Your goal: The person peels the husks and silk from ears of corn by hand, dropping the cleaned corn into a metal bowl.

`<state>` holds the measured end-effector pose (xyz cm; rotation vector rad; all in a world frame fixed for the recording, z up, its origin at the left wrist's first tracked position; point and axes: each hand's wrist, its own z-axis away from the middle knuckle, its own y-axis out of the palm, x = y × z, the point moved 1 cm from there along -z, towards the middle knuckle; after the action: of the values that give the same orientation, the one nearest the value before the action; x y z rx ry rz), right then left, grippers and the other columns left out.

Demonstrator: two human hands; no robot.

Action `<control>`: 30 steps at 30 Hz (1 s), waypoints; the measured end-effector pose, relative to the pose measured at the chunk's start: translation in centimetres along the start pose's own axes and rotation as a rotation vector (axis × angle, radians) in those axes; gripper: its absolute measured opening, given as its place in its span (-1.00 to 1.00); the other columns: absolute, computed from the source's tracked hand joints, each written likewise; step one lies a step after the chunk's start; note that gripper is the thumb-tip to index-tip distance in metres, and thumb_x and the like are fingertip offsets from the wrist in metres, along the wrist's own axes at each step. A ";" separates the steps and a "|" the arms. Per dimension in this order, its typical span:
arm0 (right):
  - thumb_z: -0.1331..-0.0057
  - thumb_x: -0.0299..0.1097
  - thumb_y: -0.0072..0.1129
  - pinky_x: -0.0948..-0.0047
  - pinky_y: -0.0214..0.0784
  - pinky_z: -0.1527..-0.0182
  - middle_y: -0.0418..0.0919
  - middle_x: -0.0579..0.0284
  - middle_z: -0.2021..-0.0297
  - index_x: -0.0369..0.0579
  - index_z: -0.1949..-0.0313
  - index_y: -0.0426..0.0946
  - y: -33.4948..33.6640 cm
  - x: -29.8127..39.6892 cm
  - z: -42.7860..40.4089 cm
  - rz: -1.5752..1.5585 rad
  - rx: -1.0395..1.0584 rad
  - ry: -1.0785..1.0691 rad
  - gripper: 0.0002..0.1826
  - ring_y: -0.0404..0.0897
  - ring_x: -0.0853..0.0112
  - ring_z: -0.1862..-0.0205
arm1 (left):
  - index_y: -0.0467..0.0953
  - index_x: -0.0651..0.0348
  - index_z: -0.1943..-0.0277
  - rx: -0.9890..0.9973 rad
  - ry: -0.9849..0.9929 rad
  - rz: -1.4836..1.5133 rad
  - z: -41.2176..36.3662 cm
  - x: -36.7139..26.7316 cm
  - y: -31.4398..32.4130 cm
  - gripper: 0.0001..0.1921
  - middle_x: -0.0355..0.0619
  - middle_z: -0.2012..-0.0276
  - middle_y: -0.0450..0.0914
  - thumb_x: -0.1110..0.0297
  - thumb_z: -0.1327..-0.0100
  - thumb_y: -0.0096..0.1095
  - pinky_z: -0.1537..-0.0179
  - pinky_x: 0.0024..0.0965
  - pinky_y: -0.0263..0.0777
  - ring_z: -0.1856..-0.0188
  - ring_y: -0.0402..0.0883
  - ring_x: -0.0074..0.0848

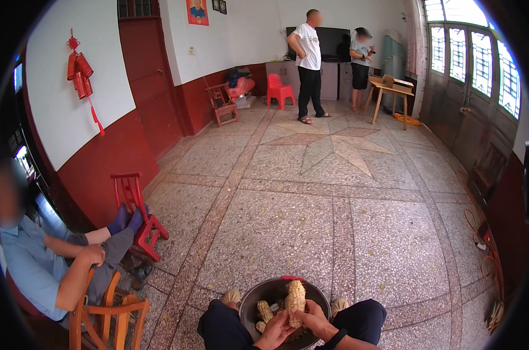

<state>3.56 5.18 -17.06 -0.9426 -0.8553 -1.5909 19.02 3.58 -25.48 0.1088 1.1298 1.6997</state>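
Observation:
Between my knees sits a dark round basin (pixel 246 302) with a red piece at its far rim. My left hand (pixel 274 329) and my right hand (pixel 313 318) together grip an ear of corn (pixel 295 297), held upright over the basin. Its kernels are pale yellow, and its lower end lies between my fingers. Inside the basin, to the left of my hands, rests another corn ear (pixel 265 310) with more pieces beside it. My hands and the held ear hide part of the basin's contents.
At left, a seated person (pixel 32 262) rests their feet on a small red chair (pixel 148 232), near a wooden chair (pixel 115 310). Two people stand at the far end near a red plastic chair (pixel 280 91) and a wooden table (pixel 389 89). An orange cable (pixel 487 267) runs along the right wall.

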 end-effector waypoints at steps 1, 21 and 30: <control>-0.20 -0.20 0.35 0.52 0.30 0.40 0.54 0.18 0.26 -0.33 -0.08 0.38 -0.1 -0.1 -0.1 -0.010 -0.007 0.003 -0.42 0.48 0.51 0.34 | 0.41 0.09 -0.16 -0.001 0.000 0.002 0.0 0.0 0.0 -0.61 -0.17 -0.04 0.54 0.05 -0.43 0.06 -0.17 -0.13 0.39 -0.10 0.52 -0.40; -0.21 -0.20 0.34 0.49 0.38 0.24 0.55 0.13 0.19 -0.36 -0.11 0.36 0.0 0.2 0.4 -0.044 -0.001 -0.018 -0.39 0.52 0.47 0.21 | 0.46 0.13 -0.10 0.080 0.013 0.003 -0.2 0.0 0.3 -0.65 -0.15 -0.07 0.54 0.10 -0.42 0.09 -0.21 -0.16 0.40 -0.11 0.53 -0.41; -0.21 -0.14 0.33 0.40 0.41 0.10 0.57 0.06 0.17 -0.38 -0.05 0.39 -0.7 -0.1 -0.1 0.007 -0.022 -0.035 -0.40 0.54 0.43 0.14 | 0.49 0.13 0.02 0.029 0.068 -0.036 -0.4 0.4 -0.6 -0.81 -0.15 0.07 0.57 0.29 -0.40 0.15 -0.14 -0.08 0.44 -0.02 0.56 -0.36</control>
<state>2.91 5.29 -17.18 -0.9905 -0.8596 -1.5847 19.02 3.62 -26.35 0.0491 1.2005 1.6664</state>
